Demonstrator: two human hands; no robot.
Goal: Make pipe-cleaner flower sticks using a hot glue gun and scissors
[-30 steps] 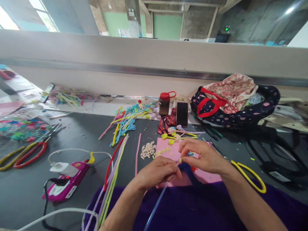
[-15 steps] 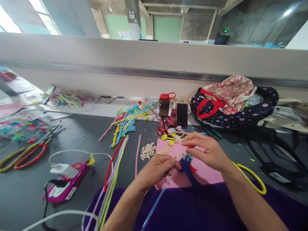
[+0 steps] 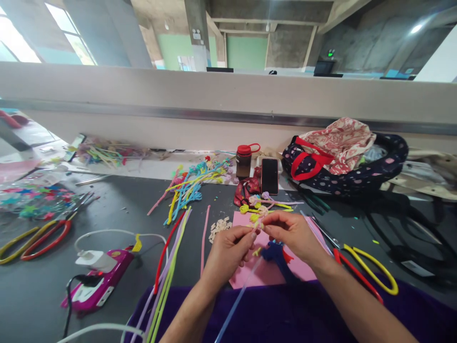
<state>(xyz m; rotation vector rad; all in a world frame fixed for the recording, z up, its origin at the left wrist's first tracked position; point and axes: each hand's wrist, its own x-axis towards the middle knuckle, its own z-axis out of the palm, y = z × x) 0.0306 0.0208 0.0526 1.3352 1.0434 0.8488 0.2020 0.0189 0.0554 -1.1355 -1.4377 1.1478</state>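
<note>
My left hand (image 3: 232, 250) and my right hand (image 3: 293, 234) meet over a pink sheet (image 3: 241, 276), fingertips pinched together. Between them is a small pale yellow and pink piece (image 3: 259, 226), mostly covered by the fingers. Just below lies a blue glue gun (image 3: 276, 255) with a red trigger, a long translucent glue stick (image 3: 239, 297) running from it towards me. A small yellow piece (image 3: 256, 252) is on the sheet by the left fingers. Beyond the hands are pipe-cleaner flowers (image 3: 264, 204) in yellow, cream and lilac.
Small pale wooden pieces (image 3: 218, 227) are heaped left of the sheet. Long pipe cleaners (image 3: 167, 271) and a purple power strip (image 3: 103, 281) lie further left. Scissors (image 3: 371, 271) rest by my right forearm. A bottle (image 3: 243, 162) and phone (image 3: 269, 176) stand behind.
My right hand has come down and left from above the glue gun, its fingers closing. My left hand has moved slightly up, and the two now meet at the small piece.
</note>
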